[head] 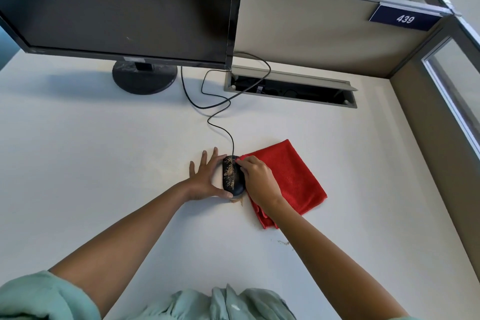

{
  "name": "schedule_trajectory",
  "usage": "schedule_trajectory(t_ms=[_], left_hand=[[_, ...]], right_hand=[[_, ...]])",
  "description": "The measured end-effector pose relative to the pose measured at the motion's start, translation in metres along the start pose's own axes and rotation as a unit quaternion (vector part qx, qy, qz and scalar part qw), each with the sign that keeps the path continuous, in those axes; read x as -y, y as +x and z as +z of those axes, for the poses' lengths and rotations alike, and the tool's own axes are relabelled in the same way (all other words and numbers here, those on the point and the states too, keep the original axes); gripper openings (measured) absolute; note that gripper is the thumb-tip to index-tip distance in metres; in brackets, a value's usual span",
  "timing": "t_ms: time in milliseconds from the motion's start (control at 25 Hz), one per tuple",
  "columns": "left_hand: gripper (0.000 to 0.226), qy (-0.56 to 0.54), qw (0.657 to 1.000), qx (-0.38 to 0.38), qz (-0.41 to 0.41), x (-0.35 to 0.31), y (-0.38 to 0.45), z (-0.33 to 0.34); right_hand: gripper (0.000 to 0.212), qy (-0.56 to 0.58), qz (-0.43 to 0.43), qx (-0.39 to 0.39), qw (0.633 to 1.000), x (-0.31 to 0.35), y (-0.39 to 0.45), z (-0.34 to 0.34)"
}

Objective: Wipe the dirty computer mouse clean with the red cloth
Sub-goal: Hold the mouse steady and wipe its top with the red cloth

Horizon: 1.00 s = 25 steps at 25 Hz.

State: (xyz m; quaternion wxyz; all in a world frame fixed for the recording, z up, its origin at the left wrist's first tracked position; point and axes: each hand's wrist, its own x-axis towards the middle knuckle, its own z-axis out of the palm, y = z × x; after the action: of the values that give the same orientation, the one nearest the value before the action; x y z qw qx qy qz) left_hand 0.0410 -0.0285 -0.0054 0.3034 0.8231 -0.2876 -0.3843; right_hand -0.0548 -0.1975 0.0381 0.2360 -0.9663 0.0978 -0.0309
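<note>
Pale green sleeves (39,296), soft and rumpled, frame the bottom edge as a person's bare forearms reach across a smooth white desk (91,163). The left hand (205,179) braces a black computer mouse (232,176), fingers spread and straight along its left side, thumb at its near end. The oval mouse, speckled with tan grit across its top, sits at the desk's centre, touching the corner of a folded red cloth (288,179) of nubby weave that lies to its right. The right hand (259,182) rests on that cloth, fingertips curled and pinching its corner against the mouse. A thin black cable (220,109) loops from the mouse into a recessed grey cable tray (291,84), whose dark interior holds wiring. A glossy black monitor (124,2) stands on a round base behind.
</note>
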Motion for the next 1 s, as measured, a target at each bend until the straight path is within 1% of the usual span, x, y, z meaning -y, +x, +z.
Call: schedule_trajectory(t_ms=[120,240,360,400,560,640,720,880,1000], left_hand=[[0.120,-0.005,1.000,0.004,0.002,0.000,0.000,0.000],[0.120,-0.006,1.000,0.003,0.002,0.000,0.000,0.000],[0.119,-0.001,1.000,0.000,0.001,-0.001,0.000,0.000],[0.119,0.000,1.000,0.001,0.002,-0.001,0.000,0.000],[0.119,-0.005,1.000,0.002,0.002,0.000,-0.001,-0.001],[0.120,-0.005,1.000,0.002,-0.001,-0.001,-0.002,0.000],[0.120,-0.006,1.000,0.000,0.000,-0.001,-0.002,0.000],[0.119,-0.004,1.000,0.000,0.002,-0.002,-0.001,-0.001],[0.118,-0.003,1.000,-0.002,0.007,0.000,0.000,-0.001]], right_hand=[[0.037,-0.005,-0.010,0.003,1.000,-0.004,-0.013,0.002],[0.034,0.016,-0.026,0.005,1.000,-0.004,-0.021,-0.001],[0.030,0.032,-0.050,0.036,0.998,-0.008,-0.028,-0.011],[0.029,0.037,-0.047,0.038,0.997,-0.009,-0.026,-0.015],[0.031,0.059,-0.003,0.007,0.998,-0.006,-0.001,-0.023],[0.034,0.048,-0.004,0.022,0.999,0.000,0.007,-0.019],[0.035,0.034,-0.018,0.032,0.999,0.000,0.004,-0.015],[0.033,0.018,-0.072,0.040,0.996,-0.010,-0.019,-0.015],[0.031,0.048,-0.067,0.044,0.996,-0.016,-0.037,-0.019]])
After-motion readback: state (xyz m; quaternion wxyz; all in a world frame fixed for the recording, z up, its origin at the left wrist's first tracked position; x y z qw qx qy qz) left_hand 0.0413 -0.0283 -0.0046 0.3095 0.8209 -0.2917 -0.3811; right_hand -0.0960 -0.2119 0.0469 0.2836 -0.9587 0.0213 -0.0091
